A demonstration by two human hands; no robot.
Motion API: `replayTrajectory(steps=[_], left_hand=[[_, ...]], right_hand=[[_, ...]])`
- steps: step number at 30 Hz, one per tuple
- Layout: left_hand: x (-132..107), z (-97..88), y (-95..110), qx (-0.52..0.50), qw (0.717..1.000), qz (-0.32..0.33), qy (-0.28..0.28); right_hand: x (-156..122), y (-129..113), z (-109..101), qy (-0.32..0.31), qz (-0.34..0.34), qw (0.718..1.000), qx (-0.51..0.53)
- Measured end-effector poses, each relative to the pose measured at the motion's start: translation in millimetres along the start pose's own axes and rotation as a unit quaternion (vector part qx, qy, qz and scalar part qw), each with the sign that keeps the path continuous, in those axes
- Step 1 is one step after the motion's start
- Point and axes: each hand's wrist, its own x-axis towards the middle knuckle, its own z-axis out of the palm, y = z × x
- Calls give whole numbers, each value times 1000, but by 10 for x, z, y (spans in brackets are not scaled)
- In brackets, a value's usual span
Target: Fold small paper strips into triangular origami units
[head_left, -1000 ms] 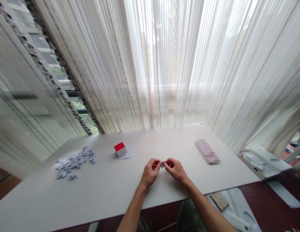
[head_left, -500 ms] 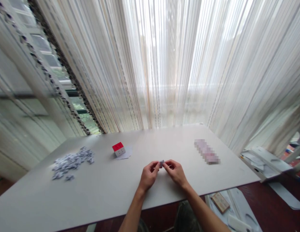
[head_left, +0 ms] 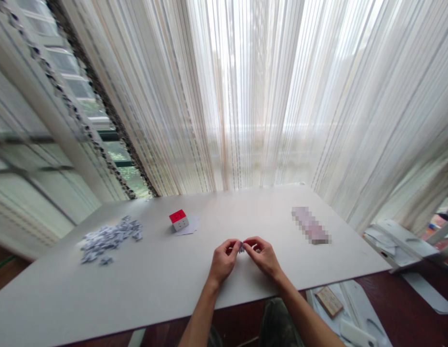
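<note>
Close to the table's front edge, my left hand [head_left: 223, 260] and my right hand [head_left: 263, 258] meet with fingertips pinched. Between them is a small grey-white piece of folded paper [head_left: 241, 248], mostly hidden by the thumbs and forefingers. Both hands grip it just above the white table [head_left: 166, 284]. Off to the left lies a loose pile of similar small grey-white pieces [head_left: 110, 239], with one piece [head_left: 106, 260] a little apart from the heap.
A red-and-white puzzle cube [head_left: 179, 221] sits on thin paper sheets [head_left: 192, 226] left of centre. A blurred-out pinkish stack [head_left: 310, 225] lies at the right. Sheer curtains [head_left: 245, 120] hang behind the table. Below its right edge, a small wooden box [head_left: 329, 301] rests on white storage.
The paper piece has turned in my fingertips and shows less of its face. My hands have barely shifted, and the view has moved slightly.
</note>
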Motion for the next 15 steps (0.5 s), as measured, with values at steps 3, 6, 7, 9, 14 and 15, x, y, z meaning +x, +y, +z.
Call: replayTrajectory(steps=[3, 6, 7, 9, 14, 15], left_hand=[[-2, -3, 3, 5, 1000, 5, -14], [5, -10, -27, 2, 1000, -1, -24], [8, -12, -40, -1, 1000, -5, -27], [11, -15, -56, -6, 999, -12, -29], [2, 3, -36, -17, 999, -9, -33], [0, 10, -29, -24, 999, -10, -37]], right_hand=[[6, 11, -1, -2, 3, 1000, -6], [11, 29, -15, -3, 3, 1000, -2], [13, 37, -20, -4, 2, 1000, 0], [17, 54, -27, -4, 0, 1000, 4], [27, 78, -20, 2, 0, 1000, 18], [27, 74, -18, 4, 1, 1000, 20]])
